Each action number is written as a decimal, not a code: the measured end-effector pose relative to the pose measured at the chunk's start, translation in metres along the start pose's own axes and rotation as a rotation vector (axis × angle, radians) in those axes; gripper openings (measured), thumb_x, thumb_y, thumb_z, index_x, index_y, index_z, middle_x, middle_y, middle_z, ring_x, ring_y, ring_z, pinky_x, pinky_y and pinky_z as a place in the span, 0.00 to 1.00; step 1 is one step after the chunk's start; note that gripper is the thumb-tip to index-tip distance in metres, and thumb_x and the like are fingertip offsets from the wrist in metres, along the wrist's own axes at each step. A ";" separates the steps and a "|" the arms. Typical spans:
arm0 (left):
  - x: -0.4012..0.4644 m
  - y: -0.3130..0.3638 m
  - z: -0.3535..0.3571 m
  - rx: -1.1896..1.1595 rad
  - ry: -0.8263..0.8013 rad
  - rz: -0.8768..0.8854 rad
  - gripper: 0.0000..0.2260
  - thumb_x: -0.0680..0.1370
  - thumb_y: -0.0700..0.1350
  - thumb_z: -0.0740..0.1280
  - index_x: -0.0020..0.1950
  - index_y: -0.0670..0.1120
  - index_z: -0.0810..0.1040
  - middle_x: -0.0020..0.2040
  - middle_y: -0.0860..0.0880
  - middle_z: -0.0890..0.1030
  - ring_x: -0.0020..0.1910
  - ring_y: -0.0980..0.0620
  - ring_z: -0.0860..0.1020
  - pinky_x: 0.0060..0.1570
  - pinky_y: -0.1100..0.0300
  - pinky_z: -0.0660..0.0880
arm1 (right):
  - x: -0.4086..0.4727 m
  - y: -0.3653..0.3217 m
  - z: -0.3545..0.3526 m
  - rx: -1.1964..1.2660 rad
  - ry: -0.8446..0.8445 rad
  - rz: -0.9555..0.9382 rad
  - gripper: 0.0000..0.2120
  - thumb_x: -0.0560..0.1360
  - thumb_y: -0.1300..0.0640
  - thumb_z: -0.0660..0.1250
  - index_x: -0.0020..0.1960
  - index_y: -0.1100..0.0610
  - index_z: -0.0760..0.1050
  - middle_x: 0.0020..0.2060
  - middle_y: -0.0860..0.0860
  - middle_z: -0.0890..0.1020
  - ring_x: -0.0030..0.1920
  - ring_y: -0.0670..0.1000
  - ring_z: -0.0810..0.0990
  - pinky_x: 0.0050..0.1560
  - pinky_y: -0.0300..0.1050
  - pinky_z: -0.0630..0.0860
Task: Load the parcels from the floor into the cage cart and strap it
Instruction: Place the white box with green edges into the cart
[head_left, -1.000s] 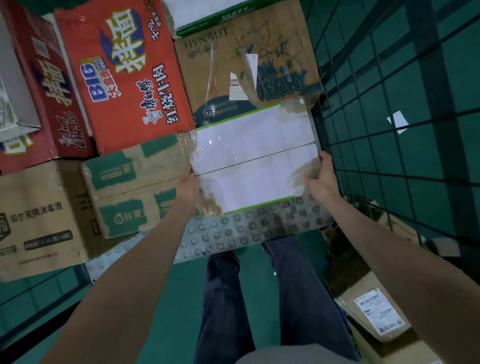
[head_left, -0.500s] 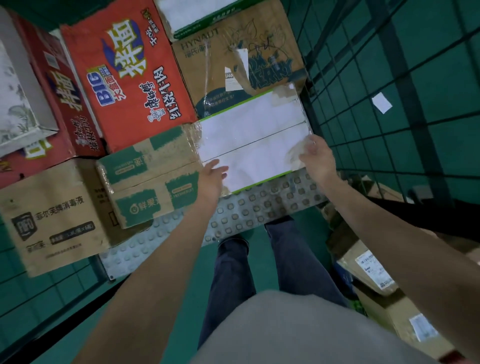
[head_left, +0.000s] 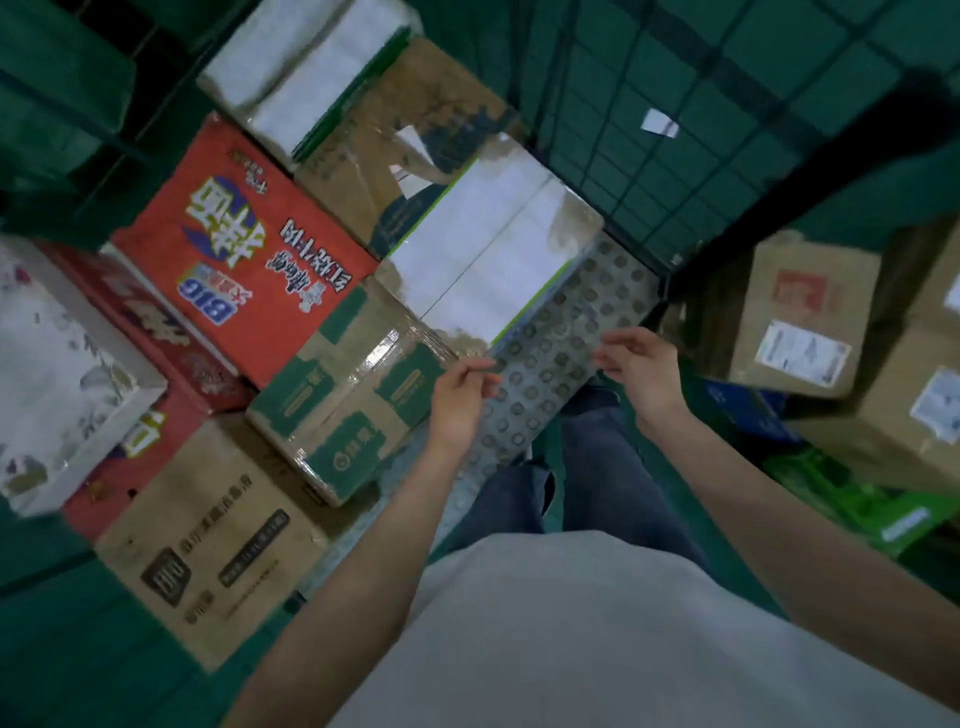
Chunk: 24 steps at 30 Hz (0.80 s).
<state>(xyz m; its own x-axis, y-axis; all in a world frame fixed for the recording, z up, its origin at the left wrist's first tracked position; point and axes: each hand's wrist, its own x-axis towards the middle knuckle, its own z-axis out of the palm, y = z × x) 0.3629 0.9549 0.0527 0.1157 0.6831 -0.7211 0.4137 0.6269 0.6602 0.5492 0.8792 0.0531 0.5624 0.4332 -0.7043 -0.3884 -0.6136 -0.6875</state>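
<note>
A white box with green edging (head_left: 488, 254) lies in the cage cart, on its studded grey floor plate (head_left: 566, 332) beside the wire mesh side (head_left: 649, 171). My left hand (head_left: 460, 395) and my right hand (head_left: 636, 366) hover over the plate's near part, both off the box, fingers loosely bent and holding nothing. Packed around the white box are a brown box with green patches (head_left: 353, 395), a red noodle carton (head_left: 244, 254) and a brown taped carton (head_left: 395, 150).
On the floor to the right stand brown parcels with labels (head_left: 800, 317) (head_left: 914, 410) and a green package (head_left: 862, 504). A large brown carton (head_left: 208, 545) and a white floral box (head_left: 57, 379) fill the cart's left part. My legs stand on the green floor.
Both hands have let go of the white box and drawn back toward me. The box stays in the cart. My head has turned right, bringing the floor parcels into view.
</note>
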 end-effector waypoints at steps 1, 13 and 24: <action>-0.007 -0.001 -0.004 0.047 -0.039 0.027 0.14 0.82 0.35 0.56 0.48 0.47 0.79 0.44 0.47 0.82 0.39 0.55 0.78 0.43 0.67 0.75 | -0.016 0.011 -0.006 0.030 0.036 0.001 0.07 0.78 0.70 0.64 0.46 0.60 0.76 0.38 0.53 0.81 0.37 0.47 0.80 0.38 0.32 0.76; -0.060 -0.003 0.065 0.453 -0.458 0.212 0.11 0.83 0.36 0.56 0.52 0.42 0.78 0.41 0.50 0.81 0.39 0.56 0.77 0.40 0.71 0.74 | -0.123 0.104 -0.097 0.442 0.464 0.044 0.10 0.79 0.71 0.61 0.45 0.59 0.75 0.39 0.54 0.80 0.37 0.48 0.79 0.36 0.29 0.75; -0.137 -0.049 0.171 0.807 -0.739 0.342 0.13 0.82 0.35 0.54 0.51 0.44 0.78 0.42 0.51 0.81 0.38 0.57 0.77 0.37 0.72 0.72 | -0.209 0.211 -0.179 0.705 0.792 0.085 0.11 0.77 0.71 0.62 0.43 0.58 0.76 0.38 0.54 0.81 0.33 0.41 0.81 0.38 0.30 0.75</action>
<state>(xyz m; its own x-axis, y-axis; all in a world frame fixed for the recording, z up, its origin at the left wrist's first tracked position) 0.4812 0.7661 0.0831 0.7253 0.2171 -0.6533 0.6864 -0.1541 0.7107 0.4802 0.5403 0.0870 0.7296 -0.3025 -0.6133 -0.6413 0.0090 -0.7673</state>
